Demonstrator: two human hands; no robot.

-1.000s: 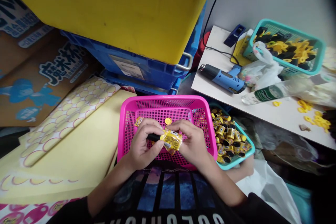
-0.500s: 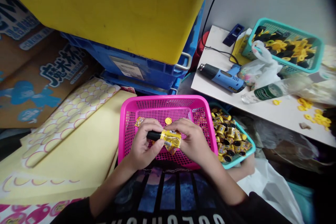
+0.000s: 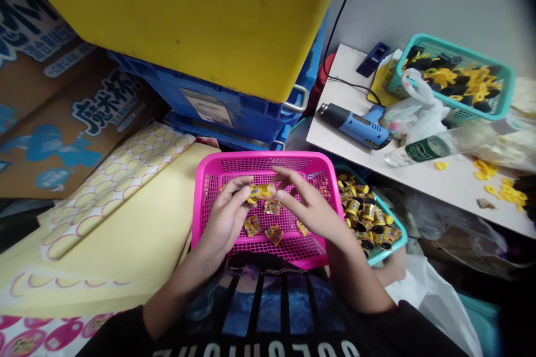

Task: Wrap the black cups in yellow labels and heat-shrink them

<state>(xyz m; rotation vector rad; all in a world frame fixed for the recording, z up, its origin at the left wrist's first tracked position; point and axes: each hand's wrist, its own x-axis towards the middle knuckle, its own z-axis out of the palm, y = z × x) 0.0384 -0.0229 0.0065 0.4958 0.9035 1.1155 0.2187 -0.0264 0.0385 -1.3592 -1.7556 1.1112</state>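
My left hand (image 3: pixel 226 217) pinches a small yellow foil packet (image 3: pixel 259 192) in its fingertips above the pink plastic mesh basket (image 3: pixel 268 157). My right hand (image 3: pixel 305 206) hovers just right of that packet, its fingers spread and holding nothing. Below the hands, several more yellow foil packets lie loose on the basket floor, one (image 3: pixel 274 234) near the middle. Another teal basket (image 3: pixel 387 251) to the right is heaped with black-capped items wrapped in yellow (image 3: pixel 364 215). Its near part is hidden behind the pink basket.
A white table (image 3: pixel 335 61) at upper right holds a blue heat gun (image 3: pixel 355 125), a plastic bag, a clear bottle (image 3: pixel 427 149), and a teal basket (image 3: pixel 456 47) of yellow and black parts. A yellow bin (image 3: pixel 167 22) sits on blue crates (image 3: pixel 209 114) overhead. Sticker sheets (image 3: pixel 117 189) lie left.
The black-capped item in its yellow wrap no longer shows between my hands. My hands have moved apart and up the basket, and several loose yellow packets now lie on its floor.
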